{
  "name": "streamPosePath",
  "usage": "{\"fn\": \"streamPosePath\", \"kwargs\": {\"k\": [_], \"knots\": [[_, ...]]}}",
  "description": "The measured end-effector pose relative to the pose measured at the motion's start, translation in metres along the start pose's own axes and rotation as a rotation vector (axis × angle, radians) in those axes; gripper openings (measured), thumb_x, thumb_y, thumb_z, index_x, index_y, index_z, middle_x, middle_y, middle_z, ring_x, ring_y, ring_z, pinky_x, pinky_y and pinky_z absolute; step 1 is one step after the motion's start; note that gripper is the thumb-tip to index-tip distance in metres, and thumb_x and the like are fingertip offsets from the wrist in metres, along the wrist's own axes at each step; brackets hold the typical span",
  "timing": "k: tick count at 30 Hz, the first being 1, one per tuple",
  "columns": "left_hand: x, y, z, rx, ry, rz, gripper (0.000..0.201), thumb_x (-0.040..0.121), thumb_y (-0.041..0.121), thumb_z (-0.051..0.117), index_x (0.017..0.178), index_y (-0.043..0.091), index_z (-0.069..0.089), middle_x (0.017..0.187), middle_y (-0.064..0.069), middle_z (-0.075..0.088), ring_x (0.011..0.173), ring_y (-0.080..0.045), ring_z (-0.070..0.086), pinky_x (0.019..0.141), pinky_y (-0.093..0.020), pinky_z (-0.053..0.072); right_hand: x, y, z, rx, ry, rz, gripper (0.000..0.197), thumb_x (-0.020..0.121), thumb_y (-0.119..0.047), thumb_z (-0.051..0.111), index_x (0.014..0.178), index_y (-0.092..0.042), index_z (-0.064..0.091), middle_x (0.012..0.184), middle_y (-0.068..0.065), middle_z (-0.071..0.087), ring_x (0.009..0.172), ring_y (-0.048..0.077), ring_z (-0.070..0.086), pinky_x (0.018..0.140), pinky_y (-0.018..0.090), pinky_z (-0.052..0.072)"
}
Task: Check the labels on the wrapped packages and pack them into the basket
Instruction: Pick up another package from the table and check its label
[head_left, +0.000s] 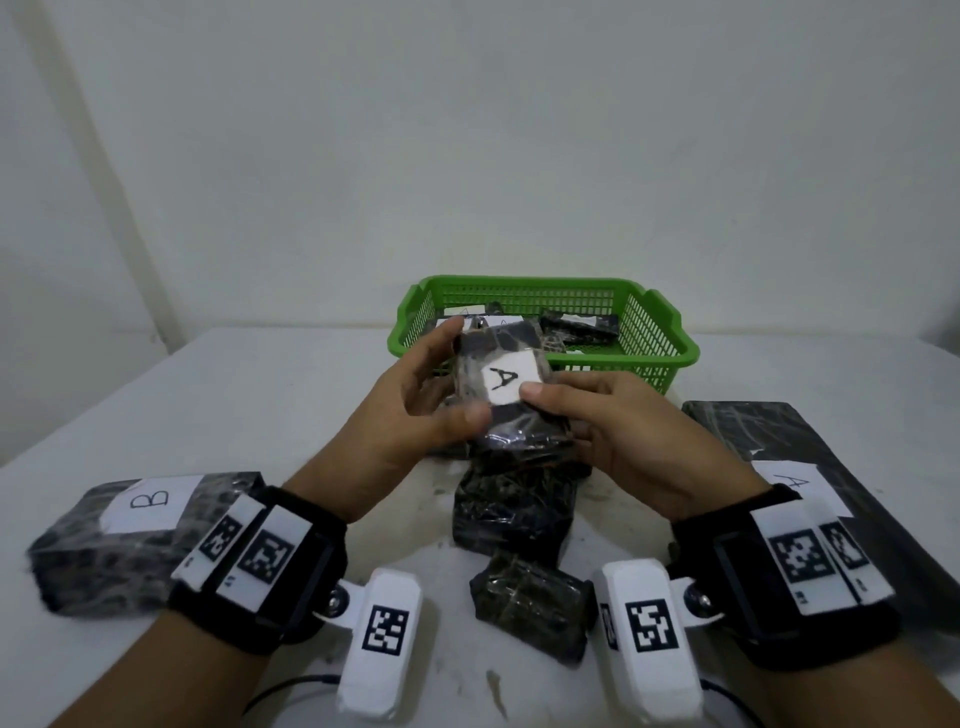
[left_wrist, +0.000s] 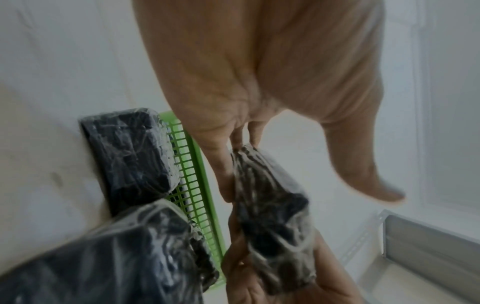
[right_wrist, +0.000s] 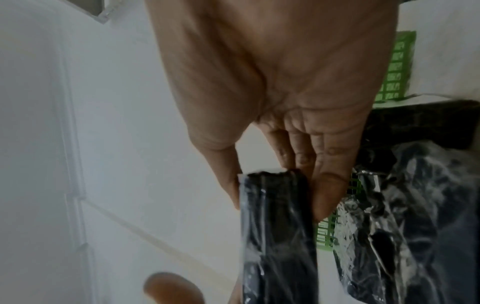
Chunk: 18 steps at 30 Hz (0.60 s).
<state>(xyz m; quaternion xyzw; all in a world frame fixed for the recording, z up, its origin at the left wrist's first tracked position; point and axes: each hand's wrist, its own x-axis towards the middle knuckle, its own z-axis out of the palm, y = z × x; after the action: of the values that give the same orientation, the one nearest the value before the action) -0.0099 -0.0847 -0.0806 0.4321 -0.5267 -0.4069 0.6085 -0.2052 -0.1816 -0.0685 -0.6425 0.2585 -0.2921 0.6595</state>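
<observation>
A small black wrapped package (head_left: 506, 410) with a white label reading "A" (head_left: 504, 382) is held up in front of the green basket (head_left: 519, 284). My right hand (head_left: 571, 410) pinches it, with the thumb on the label's edge and the fingers (right_wrist: 327, 195) behind the package (right_wrist: 278, 236). My left hand (head_left: 436, 384) lays its fingers (left_wrist: 223, 174) along the left side of the package (left_wrist: 270, 216); its thumb (left_wrist: 376, 181) stands apart from the wrap. Several wrapped packages lie inside the basket.
On the white table, a package labelled "B" (head_left: 130, 530) lies at the left and a long flat package labelled "A" (head_left: 810, 467) at the right. Two unlabelled-side packages (head_left: 511, 509) (head_left: 535, 608) lie below my hands. A white wall stands behind.
</observation>
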Motion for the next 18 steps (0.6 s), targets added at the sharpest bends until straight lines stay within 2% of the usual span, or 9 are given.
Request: {"fn": "streamPosePath", "kwargs": {"k": [3, 5, 7, 8, 10, 12, 14, 16, 18], "knots": [[0.0, 0.004, 0.005, -0.015, 0.138, 0.032, 0.073, 0.084, 0.032, 0.078, 0.146, 0.01, 0.047, 0.137, -0.009, 0.063, 0.125, -0.027, 0.062, 0.107, -0.054, 0.047, 0.0, 0.001, 0.001, -0.101, 0.015, -0.051, 0.046, 0.079, -0.022, 0.082, 0.123, -0.014, 0.074, 0.114, 0.004, 0.08, 0.109, 0.021, 0.075, 0.094, 0.037, 0.06], [0.0, 0.006, 0.004, 0.042, 0.203, 0.11, 0.055, 0.086, 0.019, 0.075, 0.137, 0.009, 0.056, 0.129, -0.008, 0.068, 0.121, -0.026, 0.065, 0.106, -0.053, 0.048, 0.0, 0.001, 0.005, -0.153, 0.043, -0.101, 0.05, 0.079, -0.021, 0.085, 0.128, -0.021, 0.071, 0.116, 0.001, 0.079, 0.112, 0.018, 0.074, 0.095, 0.035, 0.06], [-0.002, 0.009, 0.002, 0.09, 0.226, 0.186, 0.054, 0.084, 0.014, 0.077, 0.134, 0.012, 0.058, 0.129, -0.007, 0.068, 0.121, -0.023, 0.065, 0.106, -0.047, 0.049, 0.0, 0.0, 0.008, -0.138, 0.083, -0.115, 0.059, 0.079, -0.031, 0.088, 0.133, -0.025, 0.066, 0.119, -0.002, 0.078, 0.107, 0.01, 0.075, 0.093, 0.026, 0.059], [-0.002, 0.01, 0.0, 0.101, 0.229, 0.221, 0.054, 0.083, 0.01, 0.077, 0.134, 0.012, 0.058, 0.13, -0.007, 0.067, 0.122, -0.023, 0.065, 0.106, -0.045, 0.049, 0.0, -0.001, 0.009, -0.132, 0.071, -0.104, 0.06, 0.078, -0.043, 0.087, 0.132, -0.025, 0.067, 0.121, -0.003, 0.077, 0.109, 0.01, 0.074, 0.1, 0.03, 0.058], [-0.003, 0.011, -0.001, 0.113, 0.199, 0.277, 0.056, 0.081, 0.002, 0.077, 0.132, 0.009, 0.056, 0.131, -0.01, 0.065, 0.122, -0.024, 0.064, 0.105, -0.043, 0.05, -0.002, -0.005, 0.01, -0.084, 0.011, -0.076, 0.052, 0.078, -0.062, 0.077, 0.116, -0.027, 0.078, 0.118, -0.002, 0.079, 0.113, 0.014, 0.074, 0.107, 0.039, 0.053], [-0.004, 0.01, 0.001, 0.12, 0.136, 0.31, 0.055, 0.078, -0.002, 0.078, 0.128, 0.008, 0.056, 0.13, -0.012, 0.065, 0.121, -0.026, 0.064, 0.102, -0.038, 0.052, -0.005, -0.008, 0.009, -0.013, 0.001, -0.052, 0.045, 0.074, -0.071, 0.074, 0.096, -0.032, 0.084, 0.11, -0.001, 0.081, 0.108, 0.017, 0.076, 0.107, 0.04, 0.052], [-0.005, 0.008, 0.003, 0.146, 0.099, 0.315, 0.055, 0.076, -0.003, 0.08, 0.124, 0.009, 0.057, 0.129, -0.012, 0.064, 0.122, -0.028, 0.062, 0.103, -0.039, 0.051, -0.006, -0.009, 0.01, 0.003, -0.017, -0.043, 0.036, 0.072, -0.067, 0.071, 0.088, -0.038, 0.085, 0.106, 0.0, 0.082, 0.107, 0.017, 0.076, 0.108, 0.04, 0.052], [-0.005, 0.007, 0.002, 0.17, 0.07, 0.308, 0.056, 0.076, -0.005, 0.078, 0.126, 0.008, 0.055, 0.132, -0.012, 0.063, 0.125, -0.027, 0.061, 0.105, -0.041, 0.049, -0.007, -0.01, 0.011, 0.013, -0.033, -0.062, 0.022, 0.081, -0.058, 0.075, 0.089, -0.039, 0.085, 0.107, 0.0, 0.081, 0.108, 0.016, 0.075, 0.109, 0.039, 0.052], [-0.005, 0.007, 0.001, 0.178, 0.046, 0.261, 0.064, 0.081, 0.006, 0.079, 0.136, 0.008, 0.047, 0.14, -0.007, 0.059, 0.133, -0.022, 0.055, 0.108, -0.041, 0.045, -0.006, -0.007, 0.009, 0.031, -0.01, -0.112, 0.029, 0.082, -0.044, 0.075, 0.1, -0.025, 0.085, 0.113, 0.006, 0.08, 0.108, 0.016, 0.073, 0.105, 0.034, 0.055]]}}
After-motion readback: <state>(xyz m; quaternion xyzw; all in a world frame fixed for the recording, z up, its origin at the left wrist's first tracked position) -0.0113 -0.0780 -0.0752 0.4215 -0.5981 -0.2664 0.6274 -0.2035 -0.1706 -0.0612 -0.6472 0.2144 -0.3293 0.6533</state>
